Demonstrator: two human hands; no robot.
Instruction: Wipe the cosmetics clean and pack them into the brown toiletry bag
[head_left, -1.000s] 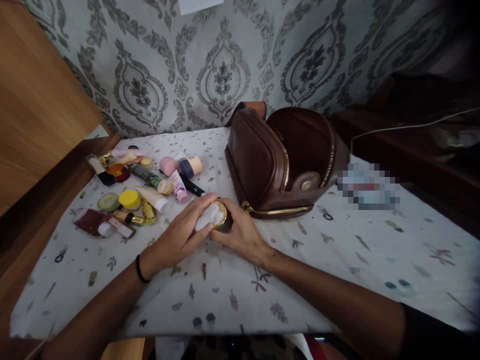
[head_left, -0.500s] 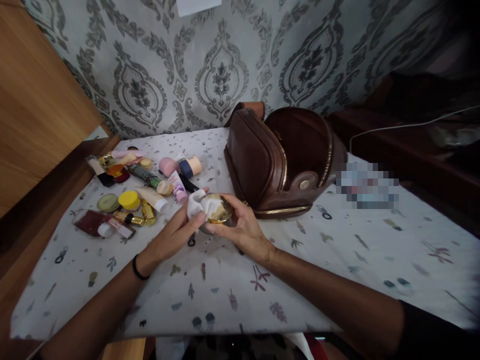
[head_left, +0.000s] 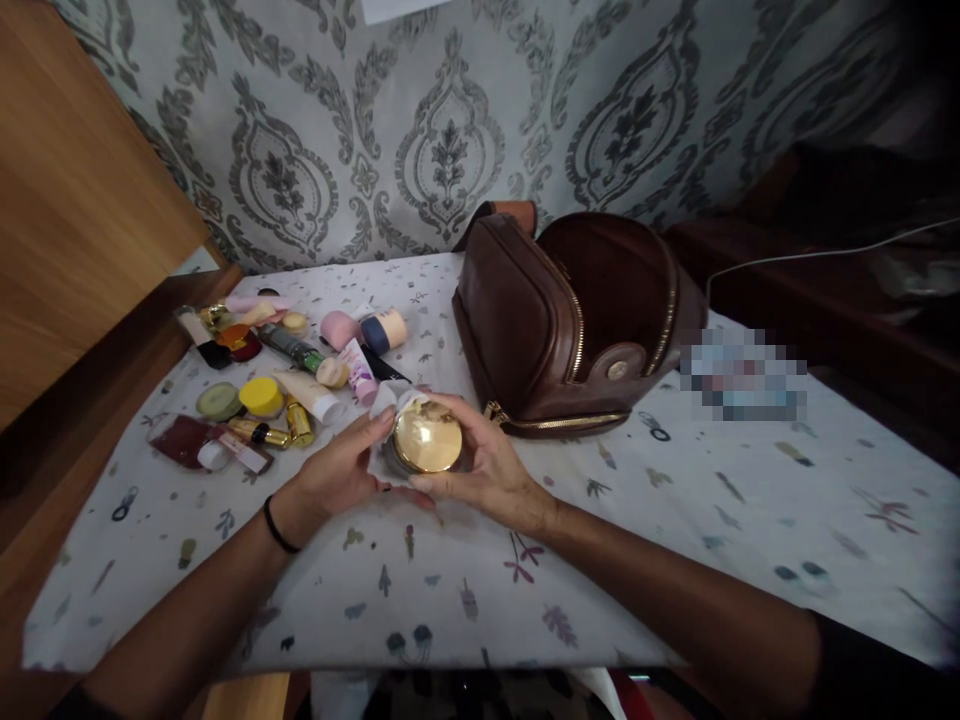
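Above the near middle of the table, my right hand (head_left: 491, 465) grips a round jar with a shiny gold lid (head_left: 427, 440), its thumb low and its fingers round the far side. The lid faces up towards me. A crumpled white cloth or tissue (head_left: 391, 402) is pinched under the thumb of my left hand (head_left: 341, 470), against the jar's left edge. The lower fingers of that hand stretch beneath the jar and are partly hidden. Just beyond the right hand stands a brown leather bag (head_left: 517, 310) with its gold zips undone and its top gaping.
Cosmetics lie at the left: a yellow-lidded jar (head_left: 260, 397), a green-lidded jar (head_left: 219, 401), a cream tube (head_left: 311, 396), a pink-and-white tube (head_left: 358, 371) and a dark red pouch (head_left: 180, 440). A blurred patch (head_left: 746, 372) covers something right of the bag. Patterned wallpaper rises behind.
My left hand has slid down and left with the white cloth, uncovering the gold lid. The jar has tilted so its lid faces me more. The bag stays in place.
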